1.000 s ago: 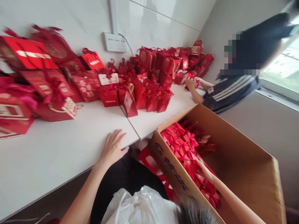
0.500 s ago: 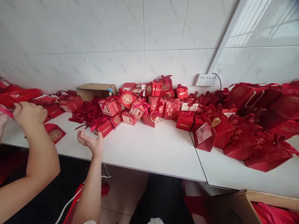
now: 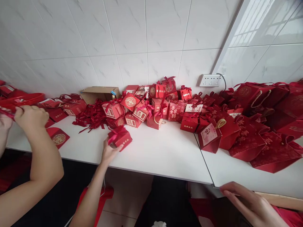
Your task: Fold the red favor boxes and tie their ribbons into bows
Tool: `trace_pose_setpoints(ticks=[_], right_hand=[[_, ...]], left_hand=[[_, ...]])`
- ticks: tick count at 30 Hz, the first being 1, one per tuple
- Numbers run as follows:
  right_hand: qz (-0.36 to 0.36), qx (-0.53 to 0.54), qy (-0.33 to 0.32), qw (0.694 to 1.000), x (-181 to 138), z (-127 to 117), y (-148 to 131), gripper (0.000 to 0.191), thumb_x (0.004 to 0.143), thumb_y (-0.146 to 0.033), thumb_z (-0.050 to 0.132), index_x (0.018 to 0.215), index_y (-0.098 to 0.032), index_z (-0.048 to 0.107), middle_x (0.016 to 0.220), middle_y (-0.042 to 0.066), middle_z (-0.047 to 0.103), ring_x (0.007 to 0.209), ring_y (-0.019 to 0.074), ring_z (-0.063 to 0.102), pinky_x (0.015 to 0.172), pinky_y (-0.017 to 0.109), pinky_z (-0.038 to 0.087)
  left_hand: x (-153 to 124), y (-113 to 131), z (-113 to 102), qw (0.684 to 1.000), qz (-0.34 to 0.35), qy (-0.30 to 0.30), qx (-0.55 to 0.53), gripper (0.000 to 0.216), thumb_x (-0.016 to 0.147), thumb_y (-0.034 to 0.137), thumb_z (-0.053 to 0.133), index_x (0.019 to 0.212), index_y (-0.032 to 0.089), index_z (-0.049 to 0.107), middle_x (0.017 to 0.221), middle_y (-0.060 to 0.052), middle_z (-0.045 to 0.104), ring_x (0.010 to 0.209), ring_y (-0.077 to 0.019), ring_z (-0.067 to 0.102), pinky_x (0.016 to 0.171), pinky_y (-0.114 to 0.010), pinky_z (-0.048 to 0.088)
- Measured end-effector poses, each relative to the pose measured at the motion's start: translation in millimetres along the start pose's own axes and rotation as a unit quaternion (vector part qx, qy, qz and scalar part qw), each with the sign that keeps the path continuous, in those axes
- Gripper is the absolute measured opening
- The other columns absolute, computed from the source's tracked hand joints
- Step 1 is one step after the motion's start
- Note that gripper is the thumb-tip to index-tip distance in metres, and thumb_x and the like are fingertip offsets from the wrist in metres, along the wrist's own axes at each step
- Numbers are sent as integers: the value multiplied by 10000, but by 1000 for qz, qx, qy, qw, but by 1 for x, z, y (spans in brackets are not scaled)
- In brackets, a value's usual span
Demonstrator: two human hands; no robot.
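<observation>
A small red gift box (image 3: 123,138) with a pink-red ribbon bow on top and gold lettering on its side is in my left hand (image 3: 110,152), fingers wrapped around its near left side. It is over the white table, in front of the heap of boxes. My right hand (image 3: 252,203) is at the lower right by the table edge, fingers stretched out, nothing visible in them. Under it is an open cardboard carton (image 3: 274,199) containing red ribbon-like material (image 3: 290,217).
Red gift boxes (image 3: 139,112) are heaped against the tiled wall, with larger red bags (image 3: 247,138) at right. A pile of red ribbons (image 3: 90,116) and a small cardboard box (image 3: 99,92) lie left. A co-worker's arms (image 3: 44,151) work at far left. A power strip (image 3: 210,80) is on the wall.
My left hand has taken hold of the ribboned gift box and brought it right and nearer, away from the heap. My right hand has come into view at the lower right.
</observation>
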State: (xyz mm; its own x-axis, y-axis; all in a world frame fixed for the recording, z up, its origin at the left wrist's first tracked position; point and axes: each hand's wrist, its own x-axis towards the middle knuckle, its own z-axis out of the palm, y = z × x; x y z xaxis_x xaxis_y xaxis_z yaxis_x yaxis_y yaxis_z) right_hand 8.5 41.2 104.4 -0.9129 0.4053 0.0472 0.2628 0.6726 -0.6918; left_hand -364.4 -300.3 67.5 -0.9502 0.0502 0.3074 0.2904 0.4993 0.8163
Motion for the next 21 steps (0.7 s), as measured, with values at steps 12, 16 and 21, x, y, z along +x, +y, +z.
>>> trace_pose_setpoints(ticks=[12, 16, 21], right_hand=[[34, 118, -83, 989, 40, 50, -38, 586, 845, -546, 460, 1308, -206, 345, 1297, 151, 435, 1052, 234, 578, 820, 375, 534], [31, 112, 4, 993, 47, 50, -13, 1062, 653, -564, 688, 1429, -193, 65, 1415, 207, 230, 1263, 331, 383, 941, 480, 457], [6, 172, -23, 985, 51, 28, 7, 997, 665, -505, 706, 1416, -292, 85, 1436, 166, 221, 1219, 297, 427, 884, 441, 487]], left_hand=[[-165, 105, 124, 957, 219, -179, -58, 866, 623, 408, 735, 1300, 121, 278, 1204, -203, 439, 1151, -347, 471, 900, -502, 465], [-195, 108, 131, 914, 260, -305, -63, 697, 768, 441, 596, 1320, 162, 275, 1248, -182, 449, 1173, -324, 463, 944, -522, 416], [-180, 116, 128, 930, 133, -304, -156, 411, 837, 403, 477, 1165, 178, 374, 1128, -135, 507, 1038, -239, 548, 897, -442, 455]])
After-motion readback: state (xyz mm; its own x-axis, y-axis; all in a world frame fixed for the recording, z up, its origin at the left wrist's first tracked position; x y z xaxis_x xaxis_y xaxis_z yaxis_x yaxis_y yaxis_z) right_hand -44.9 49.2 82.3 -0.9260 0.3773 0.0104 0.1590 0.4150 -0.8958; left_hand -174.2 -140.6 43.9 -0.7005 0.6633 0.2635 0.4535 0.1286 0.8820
